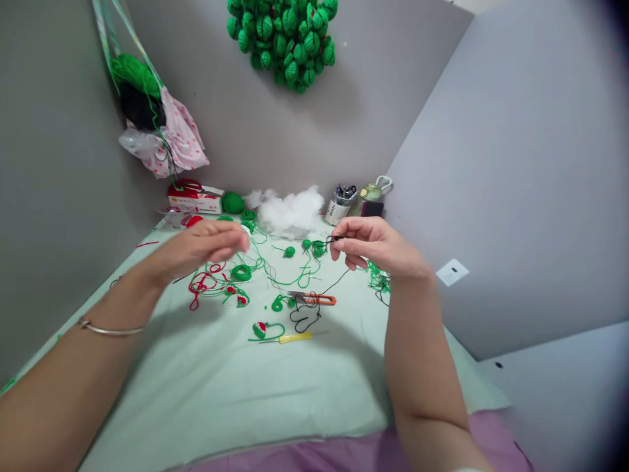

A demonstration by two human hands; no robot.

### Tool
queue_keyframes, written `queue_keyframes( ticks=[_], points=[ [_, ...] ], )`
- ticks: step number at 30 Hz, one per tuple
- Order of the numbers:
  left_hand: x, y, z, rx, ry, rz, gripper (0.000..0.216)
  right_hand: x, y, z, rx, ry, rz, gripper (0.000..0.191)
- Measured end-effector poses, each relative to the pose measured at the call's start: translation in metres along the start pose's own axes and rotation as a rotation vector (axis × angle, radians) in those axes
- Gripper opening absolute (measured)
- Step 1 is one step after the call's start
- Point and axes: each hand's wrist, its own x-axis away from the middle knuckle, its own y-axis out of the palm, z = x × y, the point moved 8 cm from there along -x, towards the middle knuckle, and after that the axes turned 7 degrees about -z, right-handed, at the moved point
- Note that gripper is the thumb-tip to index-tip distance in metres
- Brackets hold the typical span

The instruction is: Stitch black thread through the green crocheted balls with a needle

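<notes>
Over the pale green cloth [216, 400], pinching black thread [336, 238] between thumb and forefinger of the right hand [366, 244], with the rest trailing down to loop partly over the orange-handled snips [326, 299]. Holding the left hand [209, 244] raised and half-curled, well apart from the right; cannot tell whether gripping anything (too blurred at the fingertips). Judging by the green-and-red piece [260, 329] lying just beside the yellow-handled hook [295, 337], looks partway along: apparently past the shaping, but with a loose green tail left to deal with. Going by the cluster of green pieces [287, 44] hung overhead, probably well into a batch. With white stuffing [292, 213] heaped behind, likely more left to fill.
</notes>
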Motion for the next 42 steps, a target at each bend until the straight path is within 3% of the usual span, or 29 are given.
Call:
queue_keyframes(
  ticks=[4, 9, 11, 13, 14, 16, 18, 20, 22, 26, 27, 29, 30, 32, 37, 42],
  points=[
    [0.035, -0.084, 0.007, -0.098, 0.035, 0.408, 0.036, 0.009, -0.026, 0.015, 0.07, 0.056, 0.03, 0.019],
    [0.094, -0.18, -0.027, -0.642, -0.21, 0.794, 0.037, 0.023, -0.061, 0.041, 0.152, 0.16, 0.127, 0.023],
    [0.097, -0.203, -0.057, -0.67, -0.288, 0.731, 0.038, 0.027, -0.07, 0.046, 0.158, 0.173, 0.16, 0.023],
    [0.083, -0.204, -0.09, -0.626, -0.372, 0.5, 0.036, 0.029, -0.074, 0.045, 0.136, 0.148, 0.188, 0.021],
    [0.076, -0.201, -0.098, -0.612, -0.386, 0.452, 0.035, 0.029, -0.074, 0.043, 0.118, 0.131, 0.194, 0.02],
    [0.059, -0.186, -0.095, -0.64, -0.358, 0.46, 0.041, 0.027, -0.068, 0.037, 0.08, 0.099, 0.187, 0.02],
    [0.038, -0.154, -0.067, -0.709, -0.224, 0.51, 0.045, 0.021, -0.057, 0.03, 0.046, 0.069, 0.162, 0.019],
    [0.018, -0.105, -0.033, -0.732, -0.088, 0.513, 0.045, 0.014, -0.042, 0.022, 0.024, 0.038, 0.127, 0.019],
    [0.001, -0.051, -0.014, -0.615, -0.052, 0.442, 0.048, 0.006, -0.024, 0.015, 0.009, 0.017, 0.074, 0.018],
    [-0.023, 0.061, -0.015, -0.125, -0.077, -0.047, 0.087, -0.006, 0.008, 0.001, 0.009, -0.021, -0.03, 0.018],
    [-0.023, 0.082, -0.017, -0.033, -0.085, -0.182, 0.087, -0.007, 0.012, -0.001, 0.011, -0.03, -0.044, 0.019],
    [-0.019, 0.102, -0.021, 0.04, -0.098, -0.381, 0.059, -0.007, 0.014, -0.002, 0.012, -0.035, -0.052, 0.019],
    [-0.017, 0.1, -0.022, 0.045, -0.092, -0.411, 0.041, -0.006, 0.012, -0.001, 0.011, -0.032, -0.045, 0.019],
    [-0.017, 0.074, -0.021, 0.02, -0.058, -0.322, 0.033, -0.003, 0.004, 0.001, 0.002, -0.02, -0.022, 0.02],
    [-0.008, -0.021, -0.019, -0.07, -0.027, 0.078, 0.033, 0.005, -0.012, 0.005, 0.055, 0.032, 0.004, 0.02],
    [0.024, -0.113, -0.044, -0.533, -0.171, 0.366, 0.031, 0.012, -0.021, 0.006, 0.169, 0.092, 0.027, 0.016]
  ],
)
